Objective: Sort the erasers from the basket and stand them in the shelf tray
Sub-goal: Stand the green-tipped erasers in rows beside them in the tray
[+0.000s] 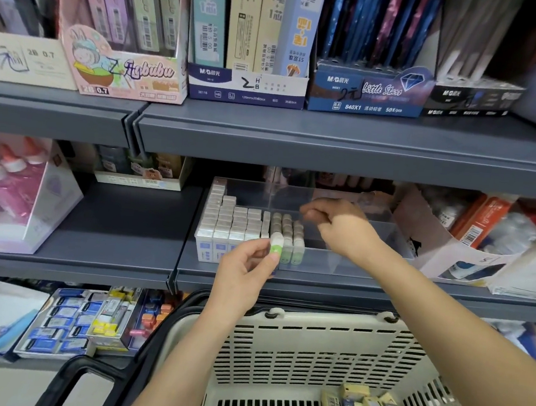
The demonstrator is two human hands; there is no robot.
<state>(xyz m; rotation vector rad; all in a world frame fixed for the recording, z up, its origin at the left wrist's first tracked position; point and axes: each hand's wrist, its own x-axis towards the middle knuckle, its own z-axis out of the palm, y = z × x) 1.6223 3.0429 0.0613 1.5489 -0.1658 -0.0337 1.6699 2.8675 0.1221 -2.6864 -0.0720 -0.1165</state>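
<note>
Grey metal shelves (332,143); stationery boxes (246,81) crowd every tier.

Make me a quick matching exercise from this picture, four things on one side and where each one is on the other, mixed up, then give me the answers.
Things:
1. green eraser
2. clear tray
3. cream basket
4. right hand

Places:
A. on the middle shelf
B. below the shelves, nearest the camera
C. pinched in the left hand
D. above the tray's bare right part

Pairs: 1-C, 2-A, 3-B, 4-D
</note>
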